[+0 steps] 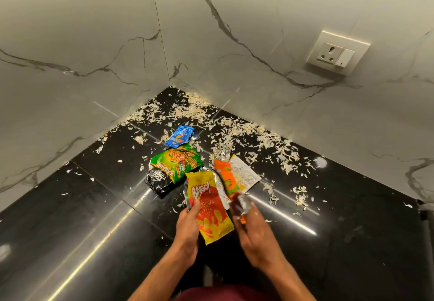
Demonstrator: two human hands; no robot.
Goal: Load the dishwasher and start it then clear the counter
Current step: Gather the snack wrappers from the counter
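Holding a yellow chip bag (211, 211), the left hand (187, 230) has its thumb on the front and its fingers curled behind. The bag is lifted a little above the black counter (82, 218). Just beside it, the right hand (254, 237) pinches an orange wrapper (229, 181) by its shiny torn end. The picture is blurry there, so the fingers are hard to see. A white wrapper (245, 173) lies past the right hand, partly under the orange one. Past the left hand lies a green and black snack bag (172, 169), flat on the counter. Farther on, near the corner, sits a small blue packet (179, 135). Pale dry peels (244, 129) are all over the counter beyond both hands. A wall socket (335, 52) is up on the marble wall (94, 42), far past the right hand.
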